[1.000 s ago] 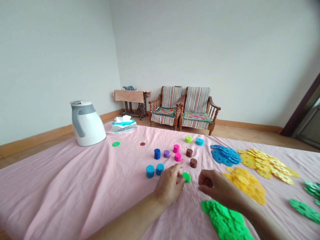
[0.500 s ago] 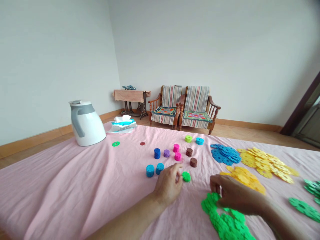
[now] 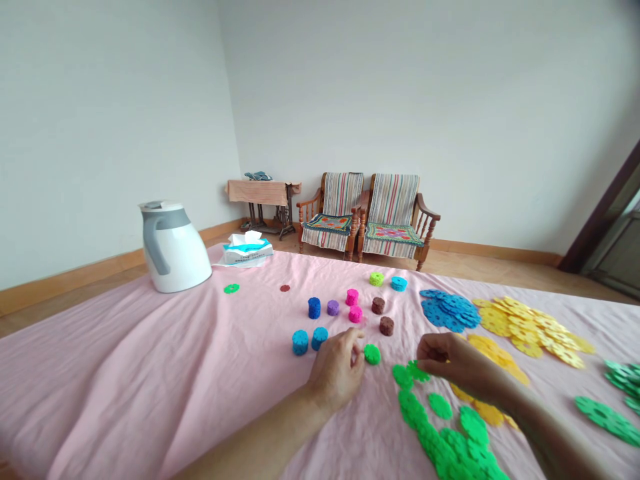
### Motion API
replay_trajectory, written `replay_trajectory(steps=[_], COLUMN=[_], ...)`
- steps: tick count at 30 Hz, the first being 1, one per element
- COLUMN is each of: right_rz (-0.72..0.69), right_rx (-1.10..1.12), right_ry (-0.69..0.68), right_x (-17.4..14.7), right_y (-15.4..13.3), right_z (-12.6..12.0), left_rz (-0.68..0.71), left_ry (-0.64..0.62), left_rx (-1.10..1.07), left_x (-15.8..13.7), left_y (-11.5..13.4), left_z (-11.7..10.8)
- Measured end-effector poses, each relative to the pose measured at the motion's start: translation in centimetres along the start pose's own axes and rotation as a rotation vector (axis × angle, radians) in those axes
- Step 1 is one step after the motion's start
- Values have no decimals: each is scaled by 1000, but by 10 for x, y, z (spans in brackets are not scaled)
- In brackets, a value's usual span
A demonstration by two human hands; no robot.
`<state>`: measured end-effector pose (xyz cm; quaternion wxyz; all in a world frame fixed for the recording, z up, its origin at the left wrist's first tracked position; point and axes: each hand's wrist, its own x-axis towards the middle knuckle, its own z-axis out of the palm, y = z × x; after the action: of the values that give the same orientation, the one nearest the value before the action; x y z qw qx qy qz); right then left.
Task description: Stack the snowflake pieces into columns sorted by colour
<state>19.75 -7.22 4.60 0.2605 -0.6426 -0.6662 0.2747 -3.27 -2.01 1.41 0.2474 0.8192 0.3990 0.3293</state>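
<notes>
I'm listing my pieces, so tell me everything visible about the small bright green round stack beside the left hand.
The small, bright green, round stack looks like plastic, with an uneven rim; its layers are too small to count. It sits on the creased pink fabric tablecloth, just right of the bare left hand, apparently untouched.

On the tablecloth (image 3: 240, 373), the jug (image 3: 183, 257) is seen far left, the tissue box (image 3: 247, 255) set just right of it, the chairs (image 3: 330, 223) lined up beyond the far edge. Across the middle, disc stacks (image 3: 355, 314) are spread, the nearest flanked by the left hand (image 3: 337, 373) on its left and the right hand (image 3: 457, 361) on its right; over on the right, disc heaps (image 3: 453, 313) are laid out near to far.
</notes>
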Motion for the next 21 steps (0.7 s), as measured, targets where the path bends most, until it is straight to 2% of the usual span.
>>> replay_trajectory(steps=[5,11,16,21], right_rz=[50,87,107,81], right_rx=[245,406,358,232], right_ry=[150,241,204,236], right_x=[11,26,32,34], right_y=[-11,-25,-20,-12], right_z=[17,50,62,66], left_rz=[8,14,22,14], left_ry=[-3,-4,-14,-16], left_rx=[-13,-73,-136,-100], left_x=[0,0,0,1], left_y=[-1,1,3,1], left_z=[1,2,3,4])
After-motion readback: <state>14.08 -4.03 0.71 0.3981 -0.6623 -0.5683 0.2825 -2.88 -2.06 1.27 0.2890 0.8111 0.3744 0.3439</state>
